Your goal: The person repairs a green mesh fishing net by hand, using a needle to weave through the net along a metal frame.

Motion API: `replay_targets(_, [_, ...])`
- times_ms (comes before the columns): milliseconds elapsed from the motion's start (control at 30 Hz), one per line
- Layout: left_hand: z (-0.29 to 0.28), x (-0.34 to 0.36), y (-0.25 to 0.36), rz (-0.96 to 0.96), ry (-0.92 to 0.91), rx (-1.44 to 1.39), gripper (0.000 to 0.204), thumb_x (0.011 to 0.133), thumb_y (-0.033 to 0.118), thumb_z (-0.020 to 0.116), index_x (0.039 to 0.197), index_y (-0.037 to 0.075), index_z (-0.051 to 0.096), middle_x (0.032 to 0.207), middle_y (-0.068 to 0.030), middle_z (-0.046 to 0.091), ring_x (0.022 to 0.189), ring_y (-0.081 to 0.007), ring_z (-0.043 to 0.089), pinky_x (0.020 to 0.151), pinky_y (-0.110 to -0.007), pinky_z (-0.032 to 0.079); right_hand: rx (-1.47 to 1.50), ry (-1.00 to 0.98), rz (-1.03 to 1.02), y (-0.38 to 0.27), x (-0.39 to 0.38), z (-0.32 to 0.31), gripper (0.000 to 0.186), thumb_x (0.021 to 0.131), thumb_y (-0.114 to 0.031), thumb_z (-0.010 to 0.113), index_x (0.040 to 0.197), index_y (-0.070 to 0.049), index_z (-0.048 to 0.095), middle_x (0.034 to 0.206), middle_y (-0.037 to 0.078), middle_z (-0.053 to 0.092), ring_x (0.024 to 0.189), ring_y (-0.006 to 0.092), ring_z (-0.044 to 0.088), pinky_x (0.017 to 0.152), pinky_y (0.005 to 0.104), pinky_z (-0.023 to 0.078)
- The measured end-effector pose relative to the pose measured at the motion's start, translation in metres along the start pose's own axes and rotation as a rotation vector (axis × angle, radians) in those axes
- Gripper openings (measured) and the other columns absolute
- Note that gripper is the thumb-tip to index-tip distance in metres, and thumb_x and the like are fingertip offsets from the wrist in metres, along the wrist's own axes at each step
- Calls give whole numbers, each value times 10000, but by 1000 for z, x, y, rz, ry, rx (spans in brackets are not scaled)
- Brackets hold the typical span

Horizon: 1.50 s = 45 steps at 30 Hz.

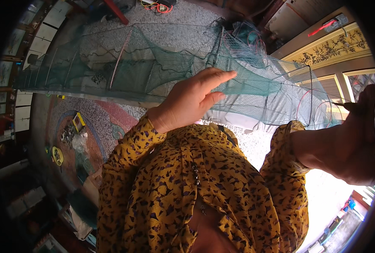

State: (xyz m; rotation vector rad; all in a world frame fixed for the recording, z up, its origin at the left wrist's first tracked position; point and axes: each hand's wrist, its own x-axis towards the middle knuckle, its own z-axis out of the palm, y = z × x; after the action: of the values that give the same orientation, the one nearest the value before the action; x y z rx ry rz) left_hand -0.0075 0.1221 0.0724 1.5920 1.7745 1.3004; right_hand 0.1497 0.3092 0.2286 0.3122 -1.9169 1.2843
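A long green mesh net (166, 69) with thin frame rods stretches from left to right in front of me, like a netting trap. My left hand (191, 97) is over its near side, fingers stretched out together and thumb apart, with nothing in it. Whether its fingertips touch the mesh I cannot tell. My right hand (358, 130) is raised close at the right edge, dark and partly cut off. Its fingers are too shadowed to read. A dark upright frame rod (310, 90) of the net stands just left of this hand.
Pale cloth (234, 120) lies beneath the net. On the speckled floor at left are a yellow box (79, 121) and a round yellow-rimmed container (57, 156). A red pole (116, 12) and an orange cord (164, 8) are beyond the net. A patterned yellow panel (335, 46) borders the right.
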Motion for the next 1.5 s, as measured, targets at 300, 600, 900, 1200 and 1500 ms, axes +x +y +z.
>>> replay_targets(300, [-18,-27,-16,-15,25,45,107,917,20,535,957,8,634,969,-78,598,849,-159,595,698,-250,462,-662,-186,282,56,-55,58,92,840,-5,628,925,-17,660,844,52,616,729,140,582,606,267,457])
replay_targets(600, [-8,-23,-27,-35,28,40,108,929,29,508,944,-13,607,1099,-92,592,573,-76,502,548,-234,440,-1005,-269,445,97,-104,80,64,772,-96,657,817,-139,674,829,19,591,835,229,563,691,336,490])
replay_targets(900, [7,-7,-57,-309,-11,-357,86,901,24,535,880,-23,604,1132,-119,596,564,-82,523,552,-245,451,-729,-82,591,136,-128,83,78,759,-69,687,831,-93,665,817,48,593,793,243,570,669,331,486])
replay_targets(1200, [27,-3,-86,-388,-9,-410,78,906,33,557,906,-21,612,873,-25,561,635,-80,508,578,-230,434,-816,-162,421,188,-125,108,172,703,-129,733,834,-68,640,988,95,550,818,263,577,687,359,506])
replay_targets(1500, [8,-3,-73,-332,-37,-185,121,898,73,588,965,-25,564,754,-62,572,632,-112,533,570,-268,433,-734,-188,307,183,-71,144,162,778,-234,693,853,-109,622,843,59,595,872,263,555,739,368,478])
